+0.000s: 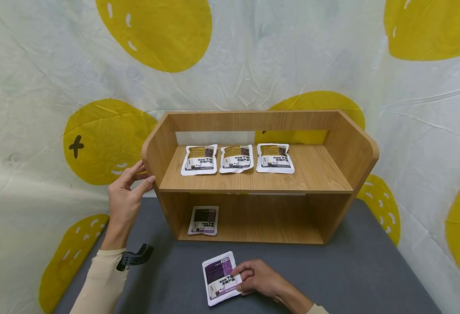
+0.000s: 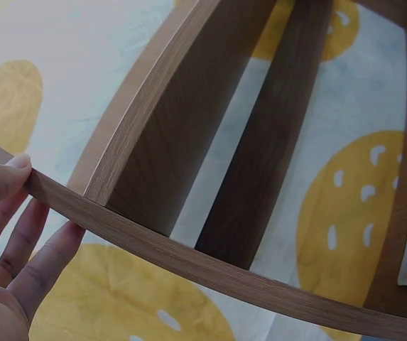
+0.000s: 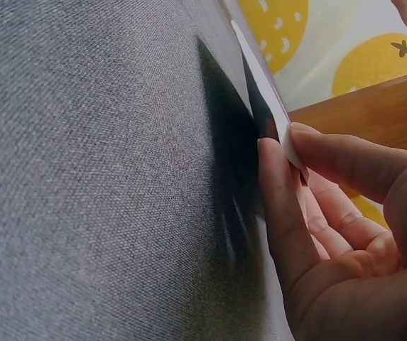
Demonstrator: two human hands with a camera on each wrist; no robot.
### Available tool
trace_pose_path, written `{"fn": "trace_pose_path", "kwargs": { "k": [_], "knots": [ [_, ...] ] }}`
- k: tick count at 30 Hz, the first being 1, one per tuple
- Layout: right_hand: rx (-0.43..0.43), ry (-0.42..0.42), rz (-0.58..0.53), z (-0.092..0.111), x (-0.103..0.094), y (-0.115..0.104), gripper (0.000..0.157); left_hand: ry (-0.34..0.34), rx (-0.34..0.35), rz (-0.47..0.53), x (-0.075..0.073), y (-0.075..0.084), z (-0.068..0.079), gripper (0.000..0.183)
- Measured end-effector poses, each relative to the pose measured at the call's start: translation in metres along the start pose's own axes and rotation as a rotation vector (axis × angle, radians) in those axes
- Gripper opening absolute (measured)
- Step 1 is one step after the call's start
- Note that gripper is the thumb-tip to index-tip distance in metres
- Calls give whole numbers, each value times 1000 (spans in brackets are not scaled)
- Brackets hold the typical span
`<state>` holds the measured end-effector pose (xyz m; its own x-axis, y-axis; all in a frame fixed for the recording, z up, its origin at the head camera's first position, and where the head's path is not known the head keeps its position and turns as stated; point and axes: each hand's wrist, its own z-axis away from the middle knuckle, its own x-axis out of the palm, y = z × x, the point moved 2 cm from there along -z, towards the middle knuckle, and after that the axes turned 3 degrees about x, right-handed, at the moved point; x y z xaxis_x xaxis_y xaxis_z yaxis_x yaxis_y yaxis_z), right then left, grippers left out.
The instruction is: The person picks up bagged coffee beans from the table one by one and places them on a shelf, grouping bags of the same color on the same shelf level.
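In the head view my right hand [image 1: 259,279] pinches a white-edged pouch with a purple label [image 1: 220,277] by its right side. The right wrist view shows the pouch [image 3: 263,89] edge-on between thumb and fingers, just above the cloth. My left hand [image 1: 125,196] holds the left side panel of a two-tier wooden shelf [image 1: 253,218]. Seen from the left wrist, thumb and fingertips of that hand [image 2: 11,234] pinch the panel's edge [image 2: 139,245]. On the lower tier, at the left, lies a dark purple pouch [image 1: 204,220].
Three pouches with golden-brown labels lie in a row on the upper tier: a left one [image 1: 200,160], a middle one [image 1: 236,158] and a right one [image 1: 275,158]. A dark grey cloth [image 1: 332,279] covers the table. Behind hangs a pale curtain [image 1: 253,52] with yellow figures.
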<state>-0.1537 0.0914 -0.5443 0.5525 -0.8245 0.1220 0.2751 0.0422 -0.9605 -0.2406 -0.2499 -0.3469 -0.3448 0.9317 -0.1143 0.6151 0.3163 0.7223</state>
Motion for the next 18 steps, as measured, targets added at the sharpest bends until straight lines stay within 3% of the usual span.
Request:
{"fn": "trace_pose_path", "kwargs": {
  "k": [18],
  "knots": [
    [-43, 41, 2, 1, -10, -7, 40, -1, 5, 2, 0, 1, 0, 54]
  ]
}}
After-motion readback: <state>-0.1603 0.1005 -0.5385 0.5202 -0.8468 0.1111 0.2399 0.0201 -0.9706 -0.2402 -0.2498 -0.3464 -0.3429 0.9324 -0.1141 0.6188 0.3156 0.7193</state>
